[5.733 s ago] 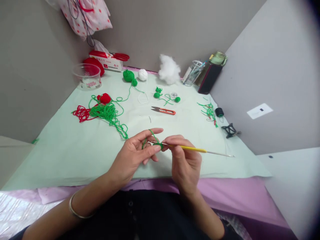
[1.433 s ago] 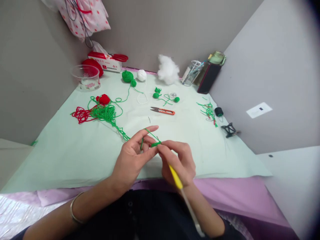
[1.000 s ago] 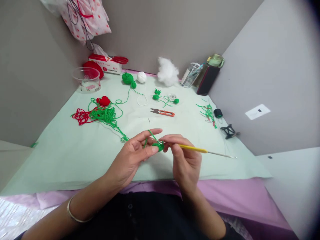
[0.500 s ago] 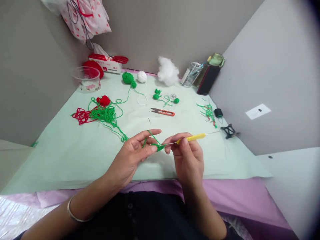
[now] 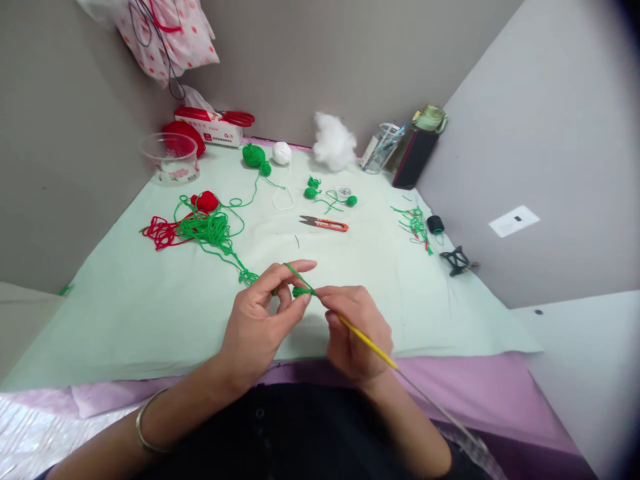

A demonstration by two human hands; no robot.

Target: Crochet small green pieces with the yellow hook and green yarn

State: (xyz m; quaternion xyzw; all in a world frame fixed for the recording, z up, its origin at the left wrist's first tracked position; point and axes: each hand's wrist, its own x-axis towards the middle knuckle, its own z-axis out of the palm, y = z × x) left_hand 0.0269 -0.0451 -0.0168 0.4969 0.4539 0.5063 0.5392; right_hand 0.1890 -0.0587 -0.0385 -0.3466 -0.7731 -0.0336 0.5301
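Note:
My left hand [image 5: 265,320] pinches a small green crochet piece [image 5: 301,291] between thumb and fingers, with green yarn [image 5: 299,274] running over its raised index finger. In my right hand [image 5: 357,327] is a crochet hook with a yellow handle [image 5: 367,341]; the handle points down and right, and a thin metal end reaches past the wrist. The fingertips of my right hand meet the edge of the crochet piece, and the hook's working tip is hidden there. From a loose heap of green yarn [image 5: 207,230], strands lead towards my left hand.
Thread snips [image 5: 324,223] lie beyond my hands. Behind them are small green pieces [image 5: 311,193], white stuffing [image 5: 334,143], and green [image 5: 254,156] and white [image 5: 282,153] yarn balls. A clear tub [image 5: 173,160] stands left; yarn scraps [image 5: 416,223], a black spool [image 5: 435,225] and a bottle [image 5: 425,137] are right.
My right hand has turned and lowered, so the hook's handle now slopes down to the right instead of lying nearly level. The crochet piece has shifted slightly left with my left hand.

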